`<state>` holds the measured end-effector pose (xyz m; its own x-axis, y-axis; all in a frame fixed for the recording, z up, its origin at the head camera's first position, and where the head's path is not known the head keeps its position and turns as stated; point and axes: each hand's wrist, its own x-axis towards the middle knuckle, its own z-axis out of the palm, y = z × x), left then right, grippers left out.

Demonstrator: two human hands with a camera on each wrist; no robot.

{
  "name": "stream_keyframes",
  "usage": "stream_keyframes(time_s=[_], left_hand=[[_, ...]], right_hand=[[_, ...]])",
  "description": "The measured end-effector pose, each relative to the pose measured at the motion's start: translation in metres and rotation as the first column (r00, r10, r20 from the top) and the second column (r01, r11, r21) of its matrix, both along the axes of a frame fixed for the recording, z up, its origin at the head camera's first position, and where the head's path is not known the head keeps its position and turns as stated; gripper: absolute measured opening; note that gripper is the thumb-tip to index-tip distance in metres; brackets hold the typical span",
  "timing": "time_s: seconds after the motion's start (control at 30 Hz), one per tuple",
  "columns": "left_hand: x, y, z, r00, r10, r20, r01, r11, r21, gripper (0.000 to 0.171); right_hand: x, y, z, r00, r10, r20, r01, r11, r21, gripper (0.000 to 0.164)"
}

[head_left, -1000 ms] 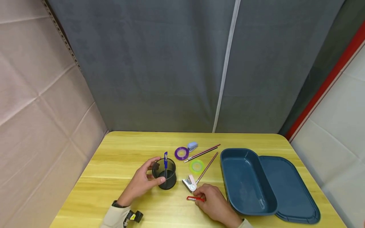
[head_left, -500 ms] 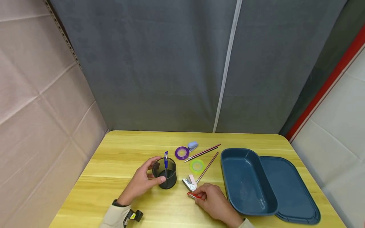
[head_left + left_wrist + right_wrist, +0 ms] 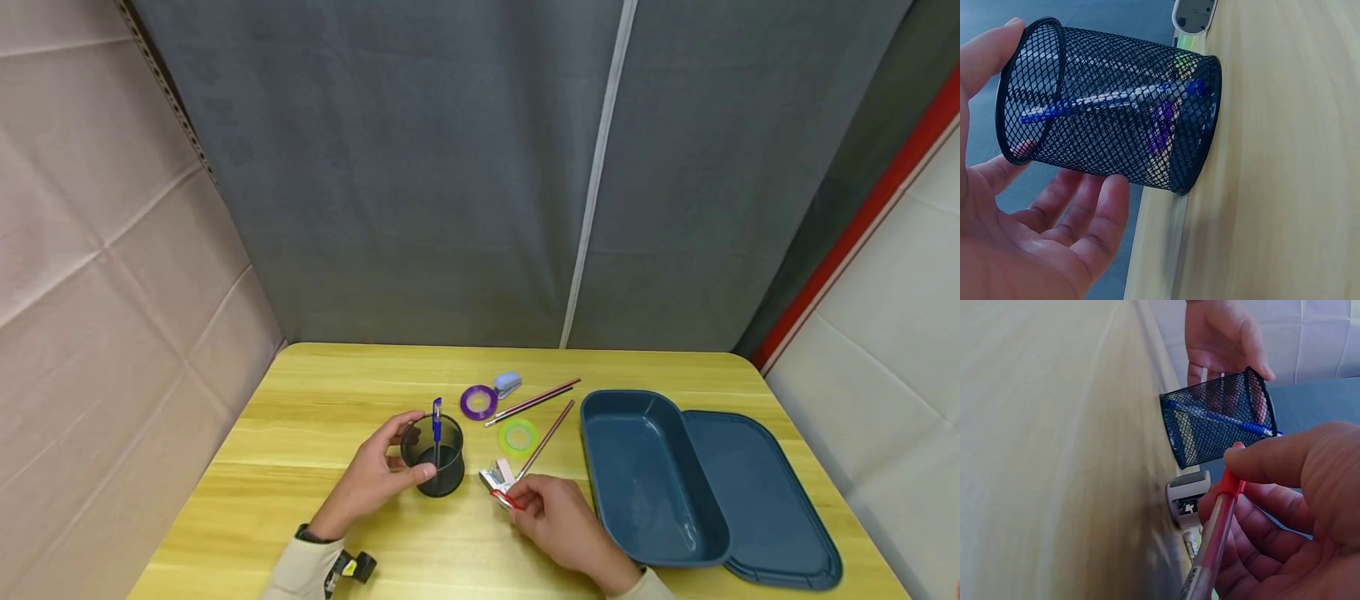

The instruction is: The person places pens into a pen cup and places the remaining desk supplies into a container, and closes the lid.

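Observation:
My left hand holds a black mesh pen holder at its rim, thumb on the near side and fingers round the far side. The holder stands upright on the table. A blue pen leans inside it, its blue end above the rim in the head view. My right hand pinches a red pen between thumb and fingers, close to its red end. In the head view the red pen overlaps a white and pink stapler just beyond the hand.
Behind the stapler lie a pencil, a green tape roll and a purple tape roll. A small light-blue stapler and two pencils lie farther back. A dark blue box stands right, its lid beside it.
My right hand has moved slightly up and away from me with the red pen, which has turned from level to slanting. My left hand and the pen holder have stayed put.

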<state>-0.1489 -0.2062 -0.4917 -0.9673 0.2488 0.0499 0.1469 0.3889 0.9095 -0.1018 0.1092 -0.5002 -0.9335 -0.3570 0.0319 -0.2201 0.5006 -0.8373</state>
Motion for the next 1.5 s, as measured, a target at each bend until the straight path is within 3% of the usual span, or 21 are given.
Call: stream_keyframes(time_s=[0.43, 0.8, 1.07, 1.23, 1.5], left_hand=[[0.004, 0.001, -0.001, 0.999, 0.024, -0.045, -0.024, 1.0, 0.003, 0.078], [0.006, 0.001, 0.0, 0.998, 0.053, -0.045, -0.054, 0.998, -0.019, 0.069], [0.007, -0.001, -0.002, 0.997, 0.05, -0.051, -0.05, 0.999, 0.0, 0.067], [0.007, 0.0, -0.002, 0.997, 0.058, -0.045, -0.058, 0.998, -0.001, 0.066], [0.007, 0.001, 0.0, 0.998, 0.064, -0.025, -0.063, 0.998, 0.011, 0.065]], right_hand=[[-0.009, -0.006, 0.024, 0.998, -0.066, 0.0, 0.066, 0.995, -0.075, 0.014], [-0.018, -0.014, 0.044, 0.99, -0.143, 0.007, 0.143, 0.982, -0.124, 0.014], [-0.026, -0.022, 0.06, 0.982, -0.187, -0.036, 0.179, 0.972, -0.15, 0.016], [-0.031, -0.027, 0.07, 0.978, -0.199, -0.069, 0.184, 0.966, -0.18, 0.017], [-0.037, -0.033, 0.082, 0.975, -0.216, -0.048, 0.197, 0.948, -0.25, 0.017]])
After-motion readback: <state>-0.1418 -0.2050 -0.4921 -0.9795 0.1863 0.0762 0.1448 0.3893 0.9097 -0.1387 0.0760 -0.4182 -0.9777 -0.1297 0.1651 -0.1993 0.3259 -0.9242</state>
